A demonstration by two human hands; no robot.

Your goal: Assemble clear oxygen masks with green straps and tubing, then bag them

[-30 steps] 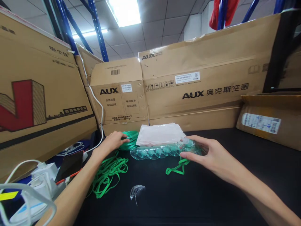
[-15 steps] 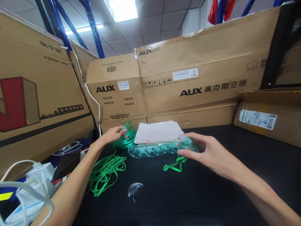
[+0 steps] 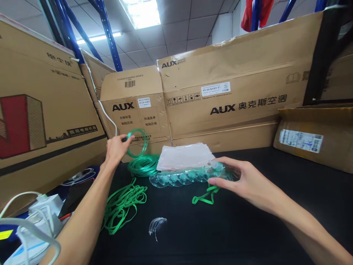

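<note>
In my left hand [image 3: 118, 148] the thumb and fingers pinch a coil of clear green tubing [image 3: 146, 142], raised upright above the table. Directly below it lies a stack of similar green tubing coils [image 3: 143, 166]. My right hand [image 3: 245, 178] curls around a clear green face mask [image 3: 217, 167] at the right end of a row of overlapping masks [image 3: 173, 179]. A loose green elastic strap [image 3: 205, 198] trails beneath that mask. White sheets or bags [image 3: 184, 156] are piled behind the row. The far fingers of my right hand are hidden.
A heap of green elastic straps [image 3: 124, 206] lies near my left forearm. Several thin metal strips [image 3: 157, 222] rest on the black table [image 3: 220, 235]. White cables and a power strip [image 3: 46, 208] sit at left. Cardboard boxes [image 3: 248, 88] wall the back and sides.
My left hand has risen from the tubing stack and drawn up one coil, moving up and slightly left. My right hand stays at the mask.
</note>
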